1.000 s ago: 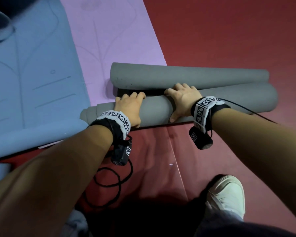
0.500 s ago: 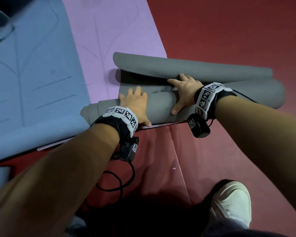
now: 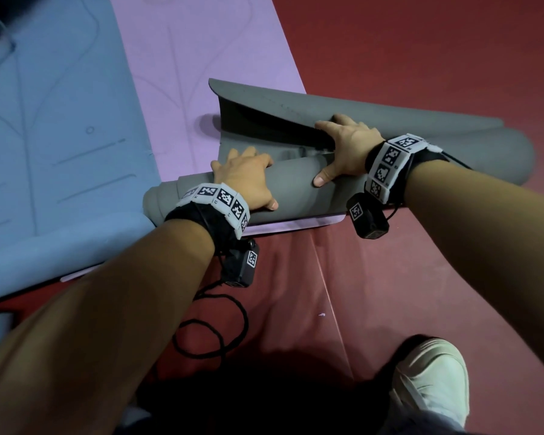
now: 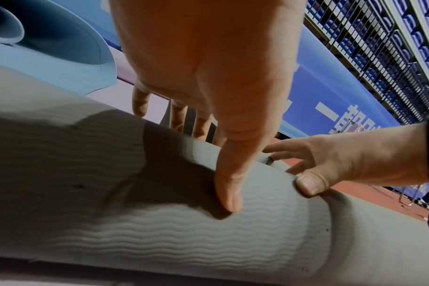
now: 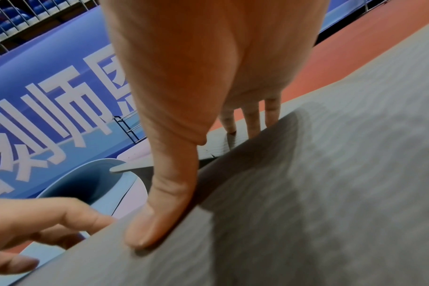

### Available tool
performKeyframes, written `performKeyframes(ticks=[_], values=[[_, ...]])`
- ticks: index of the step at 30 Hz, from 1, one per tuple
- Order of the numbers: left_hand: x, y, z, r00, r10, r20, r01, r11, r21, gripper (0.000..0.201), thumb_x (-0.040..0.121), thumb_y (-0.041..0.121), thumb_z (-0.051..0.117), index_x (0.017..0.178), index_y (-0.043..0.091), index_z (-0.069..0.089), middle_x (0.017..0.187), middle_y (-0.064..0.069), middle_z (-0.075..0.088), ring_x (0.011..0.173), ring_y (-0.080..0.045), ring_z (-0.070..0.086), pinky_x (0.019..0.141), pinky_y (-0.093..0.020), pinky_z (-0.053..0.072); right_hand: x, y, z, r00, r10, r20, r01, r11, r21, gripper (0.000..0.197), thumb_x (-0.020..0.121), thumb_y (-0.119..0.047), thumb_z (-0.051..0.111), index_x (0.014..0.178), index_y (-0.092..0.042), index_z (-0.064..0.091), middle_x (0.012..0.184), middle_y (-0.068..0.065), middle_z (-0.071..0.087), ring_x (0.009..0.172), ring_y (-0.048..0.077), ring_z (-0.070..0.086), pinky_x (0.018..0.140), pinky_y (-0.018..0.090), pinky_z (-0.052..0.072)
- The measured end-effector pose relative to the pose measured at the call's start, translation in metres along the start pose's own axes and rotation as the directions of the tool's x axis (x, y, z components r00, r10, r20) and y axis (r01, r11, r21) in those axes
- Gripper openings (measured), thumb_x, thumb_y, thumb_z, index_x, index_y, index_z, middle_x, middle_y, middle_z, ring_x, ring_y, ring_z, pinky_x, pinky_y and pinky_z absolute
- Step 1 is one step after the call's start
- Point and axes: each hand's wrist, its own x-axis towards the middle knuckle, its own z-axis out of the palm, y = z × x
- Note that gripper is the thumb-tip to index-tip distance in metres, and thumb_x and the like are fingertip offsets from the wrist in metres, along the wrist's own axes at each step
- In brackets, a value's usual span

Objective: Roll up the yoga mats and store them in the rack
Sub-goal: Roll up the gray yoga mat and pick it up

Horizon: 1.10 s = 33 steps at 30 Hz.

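Note:
A grey yoga mat [image 3: 299, 189] lies partly rolled across the red floor and the purple mat's near end. Its far free end [image 3: 358, 109] arches up as a loose flap. My left hand [image 3: 242, 177] lies over the top of the roll near its left end, fingers stretched forward, thumb on the near side [image 4: 227, 185]. My right hand [image 3: 343, 146] presses the roll further right, fingers reaching in under the raised flap, thumb on the near face [image 5: 157, 212]. The ribbed grey mat surface [image 4: 159, 232] fills both wrist views.
A blue mat [image 3: 44, 120] lies flat at the left, its near edge curled, and a purple mat [image 3: 201, 58] lies beside it. Red floor [image 3: 421, 42] spreads to the right. My white shoe [image 3: 431, 381] and a black cable loop [image 3: 208, 334] are close below. A blue banner [image 4: 331, 96] with railing stands beyond.
Both hands have pushed forward with the roll. The far end, earlier a closed second roll, has opened into a raised flap, and the right hand's fingers now reach beneath it.

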Motion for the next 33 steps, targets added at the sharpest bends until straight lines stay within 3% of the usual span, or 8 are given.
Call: performKeyframes(ticks=[6,10,13,18,21,23,28,33], values=[[0.003,0.003,-0.007,1.000,-0.021,0.020,0.022,0.999,-0.028,0.089,0.054,0.046,0.093,0.133,0.032,0.053,0.128,0.004,0.049,0.123,-0.026,0.042,0.097,-0.050,0.033,0.001,0.002,0.000,0.999,0.039,-0.001,-0.038,0.989,0.140,0.138,0.038,-0.057,0.092,0.154,-0.031,0.021,0.152,0.010,0.015,0.136,0.037,0.039,0.112,0.050,0.037],[0.002,0.006,-0.008,0.999,-0.023,0.026,0.024,0.999,-0.031,0.086,0.050,0.043,0.095,0.125,0.030,0.055,0.124,0.004,0.050,0.119,-0.026,0.043,0.096,-0.049,0.036,0.006,0.005,0.001,0.999,0.018,0.035,-0.024,0.983,0.182,0.136,0.049,-0.059,0.089,0.156,-0.029,0.011,0.161,0.009,-0.008,0.143,0.035,0.029,0.116,0.045,0.032],[-0.001,0.007,-0.006,1.000,-0.027,0.013,0.027,0.999,-0.026,0.085,0.050,0.041,0.096,0.123,0.029,0.055,0.123,0.003,0.049,0.118,-0.026,0.042,0.095,-0.049,0.038,0.012,0.005,0.003,1.000,0.020,0.023,-0.025,0.971,0.239,0.121,0.060,-0.066,0.080,0.155,-0.025,0.016,0.159,0.005,0.002,0.141,0.033,0.033,0.116,0.041,0.031],[-0.002,0.005,-0.005,1.000,-0.014,0.013,0.014,1.000,-0.025,0.085,0.051,0.043,0.096,0.124,0.030,0.054,0.123,0.003,0.048,0.120,-0.027,0.041,0.095,-0.048,0.038,0.027,0.006,0.011,0.997,0.061,-0.041,-0.052,0.982,0.179,0.113,0.058,-0.081,0.066,0.150,-0.028,0.027,0.163,0.002,-0.008,0.141,0.039,0.033,0.117,0.046,0.029],[-0.003,0.006,-0.004,1.000,-0.006,0.009,0.007,1.000,-0.018,0.084,0.051,0.043,0.096,0.123,0.029,0.054,0.122,0.002,0.049,0.118,-0.027,0.042,0.093,-0.049,0.039,0.035,0.007,0.005,0.994,0.054,-0.094,-0.045,0.994,0.098,0.097,0.079,-0.068,0.063,0.155,-0.023,0.022,0.165,0.006,-0.004,0.147,0.038,0.016,0.121,0.047,0.019],[-0.003,0.006,-0.004,1.000,-0.003,0.012,0.003,1.000,-0.019,0.083,0.052,0.043,0.095,0.123,0.029,0.053,0.122,0.002,0.048,0.118,-0.027,0.042,0.093,-0.049,0.039,0.040,0.006,-0.001,0.994,0.016,-0.110,-0.012,0.999,0.033,0.096,0.083,-0.066,0.061,0.156,-0.020,0.019,0.165,0.007,0.004,0.149,0.036,0.007,0.121,0.049,0.016],[-0.001,0.003,-0.005,1.000,-0.005,0.018,0.006,0.999,-0.039,0.084,0.054,0.044,0.094,0.126,0.031,0.053,0.124,0.003,0.048,0.120,-0.027,0.041,0.095,-0.050,0.038,0.047,0.002,-0.007,0.990,-0.008,-0.139,0.014,0.999,0.040,0.087,0.084,-0.053,0.066,0.154,-0.023,0.023,0.158,0.008,0.022,0.143,0.038,0.019,0.116,0.052,0.027],[0.004,-0.002,-0.005,1.000,-0.008,0.011,0.009,0.997,-0.072,0.086,0.058,0.047,0.091,0.134,0.037,0.052,0.127,0.005,0.049,0.124,-0.026,0.041,0.098,-0.050,0.034,0.044,0.002,-0.016,0.978,0.035,-0.206,-0.035,0.999,0.005,0.046,0.092,-0.046,0.058,0.136,-0.034,0.053,0.164,0.002,0.012,0.149,0.039,0.007,0.119,0.052,0.017]])
